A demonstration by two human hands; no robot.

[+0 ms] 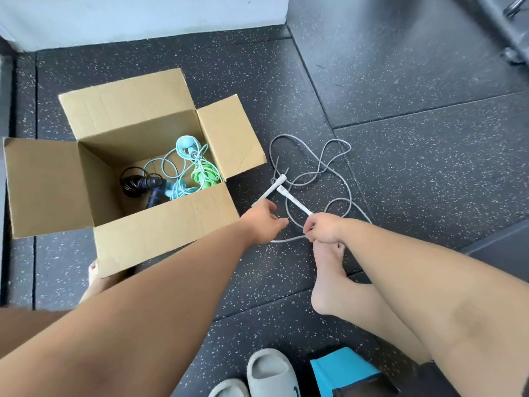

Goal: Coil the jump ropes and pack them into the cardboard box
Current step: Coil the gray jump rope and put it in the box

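Grey rope [294, 200] sprawls beside box [166, 222], near bare foot [329, 270].

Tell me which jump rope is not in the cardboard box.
The grey rope with white handles: it lies uncoiled on the floor beside the box, while the black rope, blue rope and green rope are inside.

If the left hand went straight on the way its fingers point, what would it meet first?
Probably the gray cord looping on the floor just past the left hand's fingertips, and beyond it the right hand. Depth is unclear.
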